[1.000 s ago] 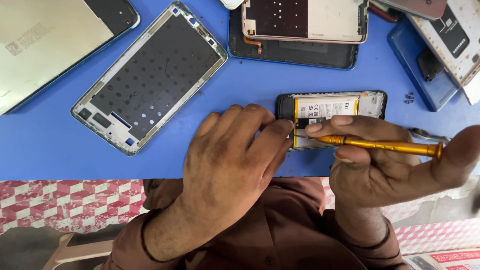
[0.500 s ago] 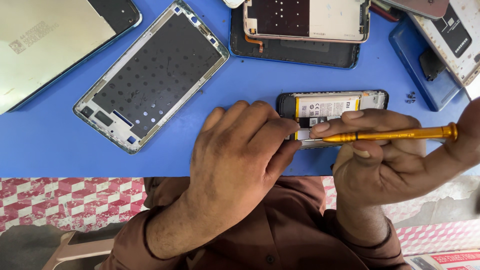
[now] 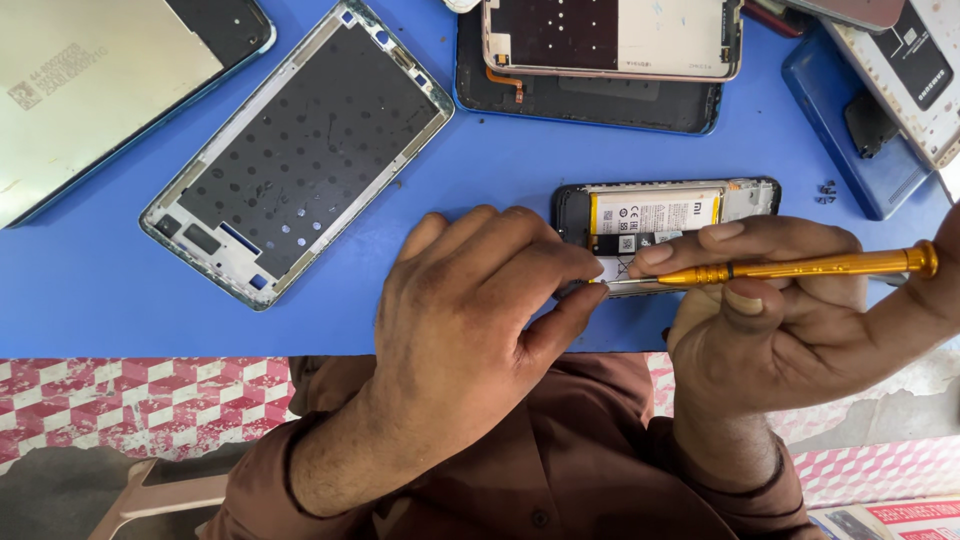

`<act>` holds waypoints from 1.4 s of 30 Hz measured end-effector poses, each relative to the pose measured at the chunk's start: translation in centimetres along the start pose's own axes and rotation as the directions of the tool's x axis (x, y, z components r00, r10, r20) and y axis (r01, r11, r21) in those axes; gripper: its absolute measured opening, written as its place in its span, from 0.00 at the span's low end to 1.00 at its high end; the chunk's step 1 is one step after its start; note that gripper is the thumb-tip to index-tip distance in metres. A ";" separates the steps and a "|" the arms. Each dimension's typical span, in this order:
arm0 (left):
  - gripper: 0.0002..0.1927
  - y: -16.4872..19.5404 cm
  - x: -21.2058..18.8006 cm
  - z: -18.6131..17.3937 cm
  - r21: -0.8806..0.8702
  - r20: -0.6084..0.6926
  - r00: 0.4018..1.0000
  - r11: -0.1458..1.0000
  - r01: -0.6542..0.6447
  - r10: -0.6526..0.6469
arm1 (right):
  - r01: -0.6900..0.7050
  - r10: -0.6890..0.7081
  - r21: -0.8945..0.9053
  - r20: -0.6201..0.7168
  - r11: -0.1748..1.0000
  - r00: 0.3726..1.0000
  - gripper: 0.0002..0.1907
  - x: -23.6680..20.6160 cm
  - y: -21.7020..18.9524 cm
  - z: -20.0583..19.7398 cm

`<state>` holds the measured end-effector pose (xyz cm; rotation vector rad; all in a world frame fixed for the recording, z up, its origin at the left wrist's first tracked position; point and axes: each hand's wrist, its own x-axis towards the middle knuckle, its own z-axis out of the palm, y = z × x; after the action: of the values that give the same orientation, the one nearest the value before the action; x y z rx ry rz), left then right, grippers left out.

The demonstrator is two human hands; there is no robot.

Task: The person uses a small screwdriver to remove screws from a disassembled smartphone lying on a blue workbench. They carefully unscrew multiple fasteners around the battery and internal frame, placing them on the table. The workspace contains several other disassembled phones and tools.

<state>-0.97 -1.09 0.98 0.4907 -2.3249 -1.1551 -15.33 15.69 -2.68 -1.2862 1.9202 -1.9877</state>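
Hands low at the near edge of a blue worktop (image 3: 520, 170), both busy over an opened phone (image 3: 665, 215) lying back-up, cover off, battery (image 3: 655, 212) with its white and yellow label showing. Left hand (image 3: 470, 310) curled down over the phone's near left corner, fingers bent and close together, thumb tip pressed toward the spot where the tool meets the phone; grip on the phone itself partly hidden under the knuckles. Right hand (image 3: 790, 320) wrapped around a gold screwdriver (image 3: 800, 268), shaft pinched between thumb and forefinger, handle end pointing right, thin steel tip aimed left at the phone's lower edge just beside the left thumb. Exact contact of the tip hard to make out. Left of the hands, well apart, a bare silver phone frame (image 3: 300, 150) with a dark perforated plate, lying at a slant. Far left corner, a large pale back panel (image 3: 90, 90) with a dark rim. Above the opened phone, a dark rear cover (image 3: 560, 100) with another stripped phone body (image 3: 610, 40) stacked on it. At the right edge, a blue case (image 3: 860, 170) under a white-backed device (image 3: 910, 70), and a few tiny dark screws (image 3: 826, 192) just beside the opened phone's right end. Below the worktop, brown sleeves (image 3: 560, 470) and a red-and-white checked floor (image 3: 140, 400).
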 end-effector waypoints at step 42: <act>0.06 -0.3 -0.4 0.2 0.077 0.008 0.999 0.996 -0.041 0.041 | 0.118 -0.100 -0.216 0.091 0.969 0.991 0.15 1.0 -0.5 0.9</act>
<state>-0.73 -0.90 0.52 0.4653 -2.3810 -1.0528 -15.20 14.49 -1.91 -1.5296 2.1242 -1.7781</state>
